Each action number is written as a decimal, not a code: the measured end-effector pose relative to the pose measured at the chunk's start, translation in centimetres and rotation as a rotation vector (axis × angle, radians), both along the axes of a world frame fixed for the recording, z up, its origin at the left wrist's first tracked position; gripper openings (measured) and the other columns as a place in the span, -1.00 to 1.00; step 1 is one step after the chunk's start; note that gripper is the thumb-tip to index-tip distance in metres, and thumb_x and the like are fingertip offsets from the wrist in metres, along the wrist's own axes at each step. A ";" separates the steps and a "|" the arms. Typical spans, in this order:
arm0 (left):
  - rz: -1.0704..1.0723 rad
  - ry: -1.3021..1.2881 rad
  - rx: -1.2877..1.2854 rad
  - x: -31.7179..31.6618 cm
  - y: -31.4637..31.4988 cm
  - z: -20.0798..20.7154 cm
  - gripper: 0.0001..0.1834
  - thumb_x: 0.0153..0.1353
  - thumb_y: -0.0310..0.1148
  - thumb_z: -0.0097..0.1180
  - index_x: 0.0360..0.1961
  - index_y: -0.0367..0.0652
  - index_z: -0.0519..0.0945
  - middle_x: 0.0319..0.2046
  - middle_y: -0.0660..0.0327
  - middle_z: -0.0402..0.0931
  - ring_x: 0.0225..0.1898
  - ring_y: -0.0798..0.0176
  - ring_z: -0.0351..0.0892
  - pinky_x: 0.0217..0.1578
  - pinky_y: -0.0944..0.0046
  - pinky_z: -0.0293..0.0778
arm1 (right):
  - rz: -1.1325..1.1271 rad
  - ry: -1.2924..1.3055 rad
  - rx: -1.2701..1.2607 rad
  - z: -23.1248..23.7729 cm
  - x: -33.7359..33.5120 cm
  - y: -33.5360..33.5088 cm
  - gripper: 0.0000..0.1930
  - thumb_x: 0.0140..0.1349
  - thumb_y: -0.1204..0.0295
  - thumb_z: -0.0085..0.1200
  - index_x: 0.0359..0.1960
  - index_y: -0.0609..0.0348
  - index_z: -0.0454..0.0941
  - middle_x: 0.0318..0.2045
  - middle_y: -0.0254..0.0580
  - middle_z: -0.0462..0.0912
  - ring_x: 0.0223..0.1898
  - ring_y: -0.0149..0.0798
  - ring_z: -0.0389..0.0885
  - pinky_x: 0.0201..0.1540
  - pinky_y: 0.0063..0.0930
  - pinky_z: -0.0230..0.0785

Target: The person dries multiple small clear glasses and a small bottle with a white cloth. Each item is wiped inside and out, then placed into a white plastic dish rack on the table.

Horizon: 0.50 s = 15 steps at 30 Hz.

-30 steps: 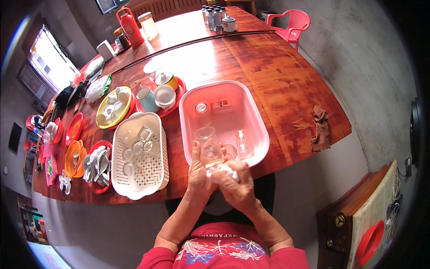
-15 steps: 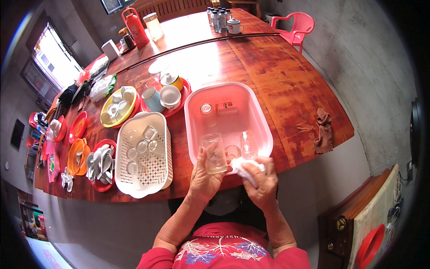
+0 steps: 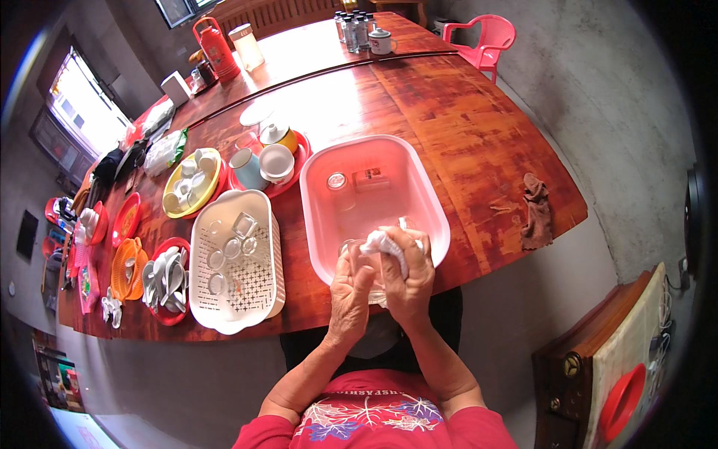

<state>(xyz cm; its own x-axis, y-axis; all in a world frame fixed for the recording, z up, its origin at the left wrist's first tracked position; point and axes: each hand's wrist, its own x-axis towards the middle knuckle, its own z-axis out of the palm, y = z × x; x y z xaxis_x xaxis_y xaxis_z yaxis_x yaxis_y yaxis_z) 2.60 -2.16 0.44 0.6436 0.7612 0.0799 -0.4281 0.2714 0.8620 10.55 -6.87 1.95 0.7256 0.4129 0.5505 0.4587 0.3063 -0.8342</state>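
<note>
My left hand (image 3: 348,294) is closed around the side of a clear drinking glass (image 3: 377,297), whose base shows between my two hands. With my right hand (image 3: 409,280) I grip a bunched white cloth (image 3: 387,245) against the glass near its mouth. Both hands are over the near rim of a pink plastic basin (image 3: 362,141). Inside the basin lie a clear glass jar (image 3: 338,182) and another glass piece with a red label (image 3: 372,178). Part of one more glass is hidden behind my right hand.
Left of the basin stands a cream draining basket (image 3: 258,303) holding several upturned glasses. Beyond are a red tray (image 3: 304,153) with cups, a yellow bowl (image 3: 173,203) of small cups and a red bowl of spoons (image 3: 173,278). A brown rag (image 3: 536,213) lies at the right edge.
My right hand has brought the white cloth left and up onto the glass's mouth. My hands have come closer together. The view has shifted slightly.
</note>
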 end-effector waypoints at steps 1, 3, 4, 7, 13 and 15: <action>-0.036 -0.032 -0.031 -0.1 -0.2 0.4 -0.48 0.23 -0.16 0.12 0.09 -0.21 0.28 -0.05 0.23 0.38 0.01 0.34 0.40 0.04 0.30 0.37 | 0.041 0.120 -0.001 -0.8 0.4 0.1 -0.77 0.23 0.54 0.04 -0.07 0.19 0.51 -0.19 -0.22 0.50 -0.22 -0.39 0.50 -0.14 -0.52 0.41; -0.103 -0.093 -0.090 -0.6 -0.1 0.8 -0.54 0.25 -0.33 0.11 0.10 -0.17 0.24 -0.06 0.22 0.35 -0.03 0.36 0.40 -0.02 0.35 0.38 | 0.127 0.364 0.001 -1.9 1.4 0.1 -0.78 0.26 0.56 0.00 -0.07 0.18 0.51 -0.20 -0.26 0.53 -0.21 -0.46 0.49 -0.12 -0.56 0.39; -0.157 -0.081 -0.147 -1.0 0.2 0.9 -0.56 0.24 -0.30 0.11 0.06 -0.15 0.25 -0.09 0.21 0.36 -0.03 0.32 0.42 -0.01 0.28 0.40 | 0.176 0.453 0.067 -1.7 1.5 -0.2 -0.79 0.27 0.56 -0.01 -0.07 0.17 0.51 -0.23 -0.32 0.57 -0.23 -0.51 0.47 -0.09 -0.57 0.37; -0.190 -0.199 -0.346 -0.5 1.2 0.6 -0.60 0.25 -0.24 0.09 0.02 -0.15 0.28 -0.11 0.20 0.37 -0.02 0.29 0.42 0.03 0.25 0.38 | 0.183 0.339 -0.053 0.2 -0.1 -1.8 -0.76 0.24 0.57 0.02 -0.04 0.19 0.50 -0.22 -0.29 0.52 -0.22 -0.47 0.48 -0.08 -0.59 0.34; -0.297 -0.291 -0.443 -0.5 1.0 0.1 -0.46 0.29 -0.06 0.00 0.16 -0.17 0.32 0.07 0.19 0.39 0.11 0.21 0.36 0.19 0.14 0.23 | -0.031 -0.198 -0.107 0.0 -1.7 -1.7 -0.62 0.25 0.50 0.03 0.12 0.24 0.41 -0.11 -0.14 0.36 -0.08 -0.26 0.41 -0.02 -0.44 0.30; -0.304 -0.288 -0.498 -0.3 0.9 0.2 -0.46 0.29 -0.06 0.00 0.17 -0.18 0.31 0.10 0.20 0.38 0.12 0.22 0.35 0.20 0.14 0.21 | -0.007 -0.087 -0.106 -0.1 -1.2 -1.2 -0.63 0.26 0.49 0.00 0.11 0.27 0.40 -0.12 -0.11 0.36 -0.09 -0.24 0.41 -0.03 -0.43 0.31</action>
